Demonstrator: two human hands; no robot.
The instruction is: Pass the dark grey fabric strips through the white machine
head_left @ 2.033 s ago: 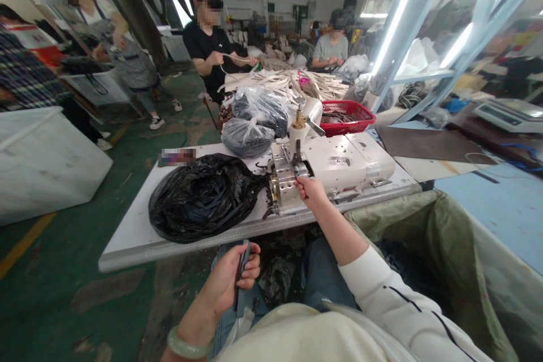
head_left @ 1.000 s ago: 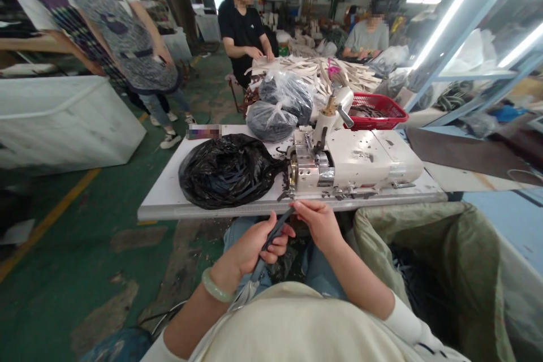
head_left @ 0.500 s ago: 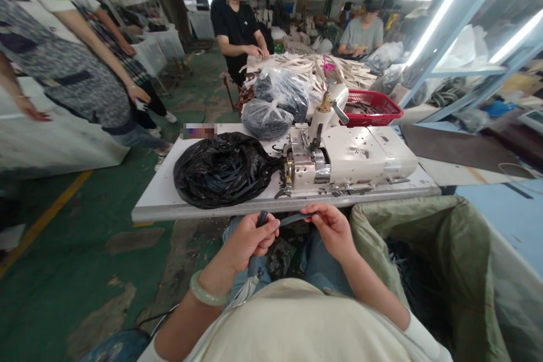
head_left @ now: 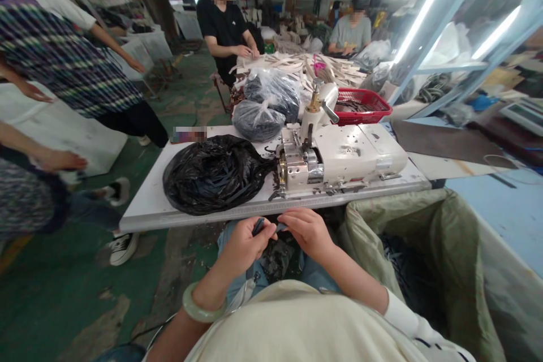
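Note:
My left hand [head_left: 243, 246] and my right hand [head_left: 306, 229] are close together just below the front edge of the white table [head_left: 144, 206], over my lap. Both are closed on a short dark strap [head_left: 259, 225] that runs between their fingertips. Directly beyond them a white machine [head_left: 339, 158] with a metal head sits on the table. To its left lies an open black plastic bag [head_left: 212, 172] full of dark straps.
A large greenish sack [head_left: 428, 232] gapes open at my right. Two clear bags of dark straps [head_left: 265, 104] and a red basket [head_left: 360, 104] stand behind the machine. Two people work at a far table; other people pass on the left over the green floor.
My right hand has come down off the machine head to meet my left at my lap. The strap between them went from stretched out to gathered short. People on the left walked closer.

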